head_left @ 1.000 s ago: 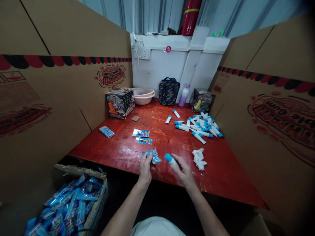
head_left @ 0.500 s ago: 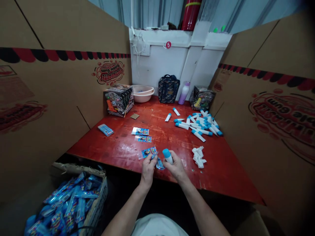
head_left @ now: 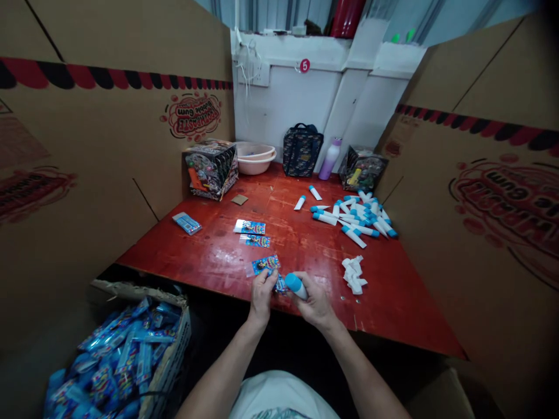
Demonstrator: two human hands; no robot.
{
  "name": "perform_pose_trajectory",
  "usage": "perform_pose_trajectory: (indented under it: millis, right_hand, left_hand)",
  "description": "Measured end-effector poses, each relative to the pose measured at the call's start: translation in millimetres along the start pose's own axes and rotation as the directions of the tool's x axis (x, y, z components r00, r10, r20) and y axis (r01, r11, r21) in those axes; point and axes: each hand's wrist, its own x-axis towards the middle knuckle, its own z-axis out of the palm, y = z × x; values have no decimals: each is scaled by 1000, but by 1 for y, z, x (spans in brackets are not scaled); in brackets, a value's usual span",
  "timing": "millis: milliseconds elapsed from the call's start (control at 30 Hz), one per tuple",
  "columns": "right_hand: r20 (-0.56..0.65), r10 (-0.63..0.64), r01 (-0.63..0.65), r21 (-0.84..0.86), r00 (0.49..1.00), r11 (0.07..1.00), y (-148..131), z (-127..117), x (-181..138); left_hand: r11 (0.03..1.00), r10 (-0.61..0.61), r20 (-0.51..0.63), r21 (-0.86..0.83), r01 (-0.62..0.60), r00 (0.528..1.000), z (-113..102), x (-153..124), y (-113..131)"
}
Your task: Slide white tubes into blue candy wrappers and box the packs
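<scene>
My right hand [head_left: 315, 299] is closed around a white tube with a blue cap [head_left: 297, 286], the cap tilted up and to the left. Close beside it, my left hand [head_left: 261, 297] pinches a small blue printed plastic sleeve [head_left: 280, 284], which hangs between the two hands and is partly hidden by the fingers. Just beyond the left fingertips, another printed sleeve [head_left: 265, 263] lies flat on the red table [head_left: 205, 262]. Farther back are two small stacks of printed sleeves, a nearer one [head_left: 255, 240] and a farther one [head_left: 250, 226].
A heap of blue-capped white tubes [head_left: 362, 214] lies at the right, with crumpled white paper [head_left: 354, 274] nearer me. A carton of wrapped tubes [head_left: 186, 326] stands below the table's left edge. Basins [head_left: 255, 167], a bag [head_left: 301, 152] and a bottle [head_left: 331, 160] line the back; cardboard walls flank both sides.
The capped end of the tube has shifted slightly down and to the left, closer to my left hand. My view has tilted a little downward. Both hands keep their hold.
</scene>
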Motion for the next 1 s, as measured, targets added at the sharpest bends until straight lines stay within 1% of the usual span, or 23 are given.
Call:
perform_pose_trajectory:
  millis: [100, 167, 233, 333, 400, 467, 500, 567, 633, 733, 867, 1000]
  right_hand:
    - [12, -36, 36, -43, 999, 998, 2, 2, 0]
    - [-16, -54, 53, -71, 998, 996, 3, 3, -1]
    - [-93, -98, 86, -118, 991, 989, 3, 4, -2]
    - [-203, -185, 142, -210, 962, 967, 2, 3, -2]
    - [-246, -169, 114, -223, 954, 968, 0, 0, -1]
    - [-267, -65, 15, -184, 961, 983, -4, -4, 0]
    - [-255, -3, -38, -157, 967, 987, -7, -6, 0]
    - [-182, 93, -115, -113, 979, 987, -13, -10, -3]
    - [-84, 129, -137, -97, 988, 986, -19, -12, -8]
    - [-2, 147, -146, -157, 989, 977, -25, -10, -14]
    - [30, 131, -114, -326, 991, 938, -24, -3, -17]
    - [57, 76, -40, -477, 995, 878, -20, 0, -17]
  left_hand:
    - [1000, -3, -3, -18, 3, 1000, -1, 0, 0]
    - [999, -3, -11, -32, 3, 1000, -1, -1, 1]
    - [999, -9, -22, -47, 8, 1000, 0, -2, 2]
    - [993, -35, -43, -110, 30, 998, 5, -5, 4]
    - [976, -85, -51, -203, 74, 995, 9, -5, 5]
    - [941, -172, -73, -309, 142, 982, 12, -4, 6]
    - [919, -217, -88, -354, 174, 972, 12, -3, 6]
    - [884, -282, -116, -417, 211, 953, 10, -1, 6]
    - [870, -295, -127, -444, 212, 947, 8, 0, 7]
    - [861, -278, -124, -471, 190, 953, 7, 0, 6]
    - [831, -253, -123, -536, 150, 960, 9, 0, 6]
    - [860, -221, -137, -494, 127, 966, 7, 0, 7]
